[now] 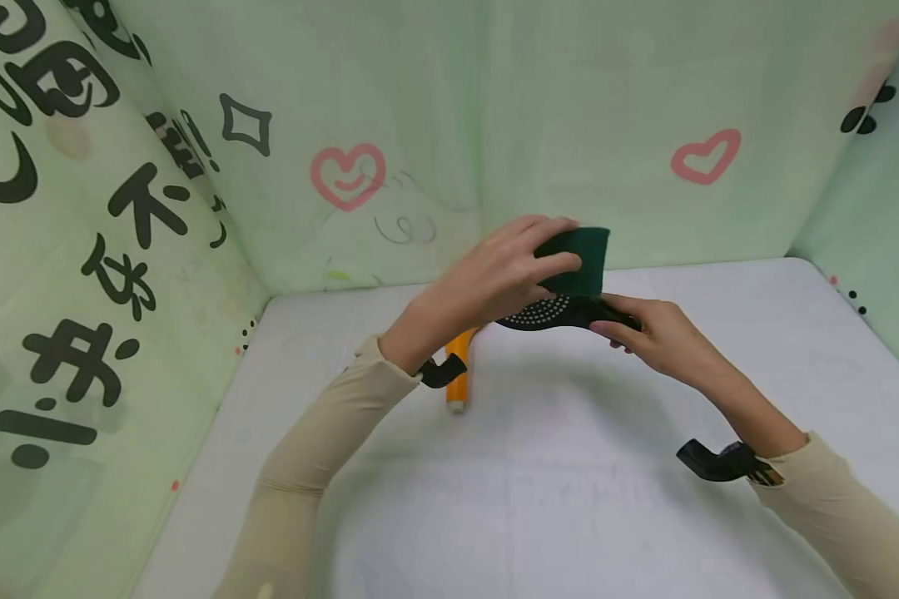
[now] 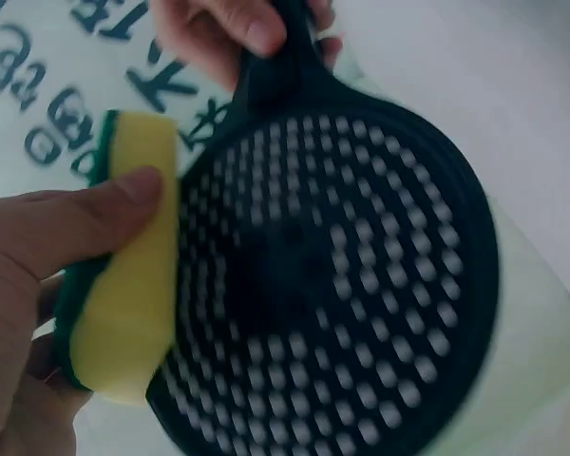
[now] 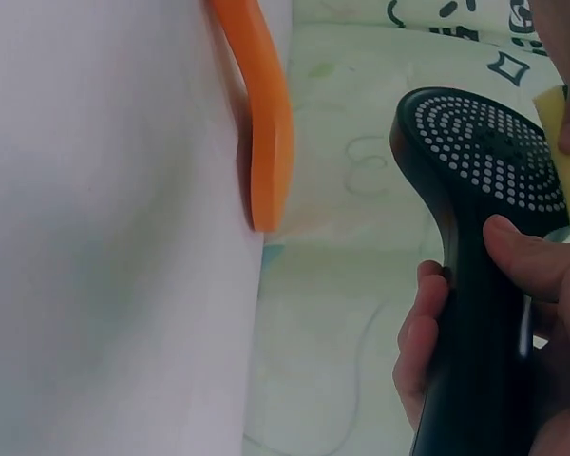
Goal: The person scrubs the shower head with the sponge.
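Observation:
A black shower head (image 1: 543, 314) with rows of pale nozzles is held above the table, its handle gripped by my right hand (image 1: 663, 337). My left hand (image 1: 509, 262) pinches a sponge (image 1: 588, 262), green on one side and yellow on the other. In the left wrist view, the yellow side of the sponge (image 2: 138, 275) stands at the edge of the nozzle face of the shower head (image 2: 294, 256). In the right wrist view, the thumb of my right hand (image 3: 541, 275) lies along the neck of the shower head (image 3: 480, 152). Part of the handle is hidden by the fingers.
An orange handle-like object (image 1: 459, 383) with a pale end lies on the white table (image 1: 509, 499), partly behind my left wrist. Pale green cloth walls (image 1: 569, 125) with drawings and lettering surround the table on the back and sides.

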The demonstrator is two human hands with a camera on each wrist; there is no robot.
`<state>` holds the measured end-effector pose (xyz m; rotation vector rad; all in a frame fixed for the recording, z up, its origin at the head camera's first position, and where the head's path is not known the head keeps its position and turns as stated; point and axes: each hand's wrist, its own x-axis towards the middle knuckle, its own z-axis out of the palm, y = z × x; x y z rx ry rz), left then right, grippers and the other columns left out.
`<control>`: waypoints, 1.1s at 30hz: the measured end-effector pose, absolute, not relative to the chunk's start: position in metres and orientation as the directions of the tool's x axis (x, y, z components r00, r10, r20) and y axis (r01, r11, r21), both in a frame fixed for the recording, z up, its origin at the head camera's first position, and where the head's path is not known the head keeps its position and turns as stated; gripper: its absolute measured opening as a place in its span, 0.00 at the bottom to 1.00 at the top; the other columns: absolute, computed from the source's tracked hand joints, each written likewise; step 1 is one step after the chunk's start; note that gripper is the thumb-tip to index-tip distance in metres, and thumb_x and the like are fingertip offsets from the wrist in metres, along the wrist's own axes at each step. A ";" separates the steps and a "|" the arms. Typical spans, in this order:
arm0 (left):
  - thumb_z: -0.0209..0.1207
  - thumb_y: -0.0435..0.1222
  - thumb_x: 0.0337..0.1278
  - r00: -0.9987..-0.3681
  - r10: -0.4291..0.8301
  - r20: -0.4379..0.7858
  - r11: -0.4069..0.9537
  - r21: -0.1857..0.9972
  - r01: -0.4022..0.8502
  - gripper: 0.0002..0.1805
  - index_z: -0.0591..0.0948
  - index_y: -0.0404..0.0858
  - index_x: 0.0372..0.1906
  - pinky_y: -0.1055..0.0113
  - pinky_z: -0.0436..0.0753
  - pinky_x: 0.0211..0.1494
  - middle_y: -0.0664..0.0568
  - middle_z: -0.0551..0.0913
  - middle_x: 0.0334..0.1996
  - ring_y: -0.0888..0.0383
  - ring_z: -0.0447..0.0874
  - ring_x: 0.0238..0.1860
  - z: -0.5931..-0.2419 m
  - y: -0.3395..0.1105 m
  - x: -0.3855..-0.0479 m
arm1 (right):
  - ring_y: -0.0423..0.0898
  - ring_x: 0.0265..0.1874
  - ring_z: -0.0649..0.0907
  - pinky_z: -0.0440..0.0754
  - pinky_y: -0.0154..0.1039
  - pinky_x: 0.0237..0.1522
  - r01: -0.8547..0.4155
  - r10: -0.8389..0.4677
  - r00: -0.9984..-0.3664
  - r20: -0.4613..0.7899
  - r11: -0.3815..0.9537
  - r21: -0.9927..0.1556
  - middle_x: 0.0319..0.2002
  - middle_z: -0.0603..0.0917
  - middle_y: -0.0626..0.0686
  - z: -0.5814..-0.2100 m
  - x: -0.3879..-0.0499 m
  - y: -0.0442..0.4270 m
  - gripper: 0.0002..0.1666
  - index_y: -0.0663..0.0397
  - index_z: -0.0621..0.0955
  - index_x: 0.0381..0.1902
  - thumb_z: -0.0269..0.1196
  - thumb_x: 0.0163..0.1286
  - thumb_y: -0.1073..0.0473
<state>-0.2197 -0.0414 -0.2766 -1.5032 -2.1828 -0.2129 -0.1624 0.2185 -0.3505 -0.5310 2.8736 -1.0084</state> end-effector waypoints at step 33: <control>0.74 0.33 0.55 -0.317 0.655 0.686 0.535 -0.126 0.835 0.17 0.84 0.39 0.49 0.59 0.68 0.75 0.37 0.76 0.63 0.42 0.74 0.64 -0.329 -0.067 -0.226 | 0.42 0.36 0.83 0.84 0.34 0.39 0.006 -0.207 -0.976 -0.062 0.259 -0.966 0.40 0.87 0.40 -0.358 -0.172 0.226 0.36 0.62 0.68 0.74 0.58 0.78 0.45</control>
